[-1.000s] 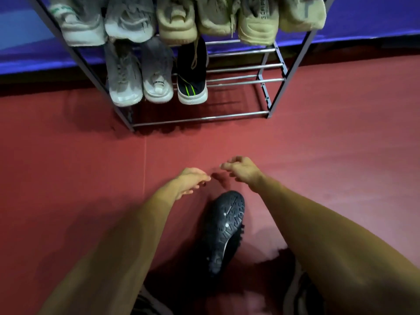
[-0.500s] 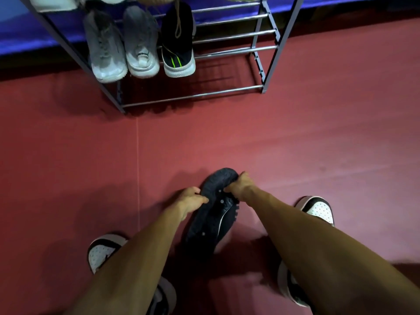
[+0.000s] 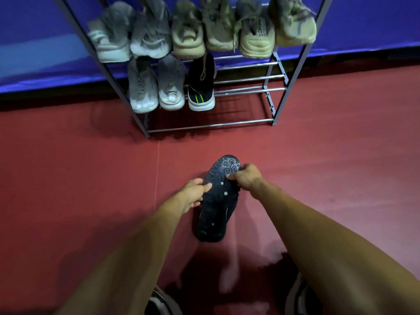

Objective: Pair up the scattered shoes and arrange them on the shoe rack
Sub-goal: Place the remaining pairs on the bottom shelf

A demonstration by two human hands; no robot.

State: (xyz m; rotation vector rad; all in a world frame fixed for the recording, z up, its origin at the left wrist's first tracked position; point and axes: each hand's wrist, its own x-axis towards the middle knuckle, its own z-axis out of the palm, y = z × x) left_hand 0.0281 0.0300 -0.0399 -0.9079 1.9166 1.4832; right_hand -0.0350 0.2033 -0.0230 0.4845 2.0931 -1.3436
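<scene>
Head view shows the shoe rack (image 3: 276, 96) mostly filled: six pale shoes crowd its upper shelf, and below sit two white shoes (image 3: 156, 87) beside one black shoe with green stripes (image 3: 201, 87), the space to its right bare. Its likely mate, the black shoe (image 3: 218, 201), lies sole-up on the floor (image 3: 68, 178) below, so this pairing looks like what remains. Left hand (image 3: 191, 196) and right hand (image 3: 246, 178) have fingers closed on its edges. Its upper is hidden; rack top is cut off.
</scene>
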